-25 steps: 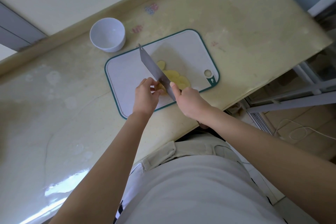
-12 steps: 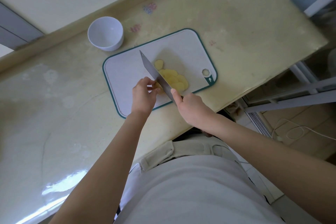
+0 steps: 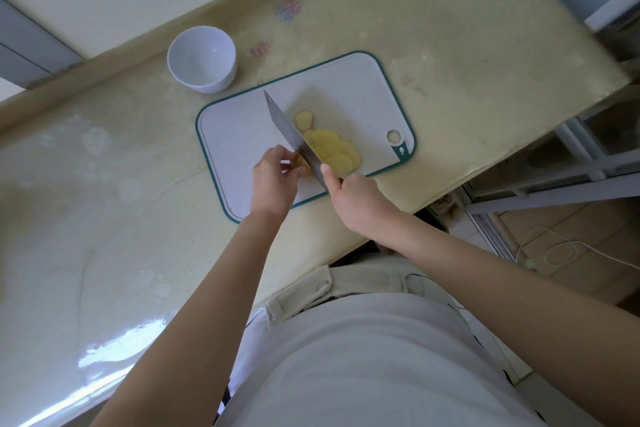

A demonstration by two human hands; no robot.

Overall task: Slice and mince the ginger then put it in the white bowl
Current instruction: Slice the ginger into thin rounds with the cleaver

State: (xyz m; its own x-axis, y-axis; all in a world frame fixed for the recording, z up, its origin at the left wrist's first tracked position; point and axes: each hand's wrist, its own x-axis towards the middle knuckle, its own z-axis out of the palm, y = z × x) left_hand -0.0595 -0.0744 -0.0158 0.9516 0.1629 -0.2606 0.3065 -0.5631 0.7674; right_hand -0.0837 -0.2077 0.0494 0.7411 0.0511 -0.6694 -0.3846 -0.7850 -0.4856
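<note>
The left hand (image 3: 273, 180) pinched the ginger piece (image 3: 304, 168); the right hand (image 3: 360, 204) gripped the knife (image 3: 291, 133). Slices (image 3: 336, 149) lay on the board (image 3: 235, 142), near the white bowl (image 3: 225, 74).

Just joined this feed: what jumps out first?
The knife, gripped by the right hand, stands mid-board beside a fan of yellow ginger slices on the teal-rimmed cutting board. The left hand holds the ginger piece left of the blade. The white bowl sits empty beyond the board.

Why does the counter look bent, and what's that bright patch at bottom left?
Head view: the wide-angle lens bows the counter and its straight edges; the patch is glare off its glossy top; the knife throws a soft grey shadow on the cutting board.
</note>
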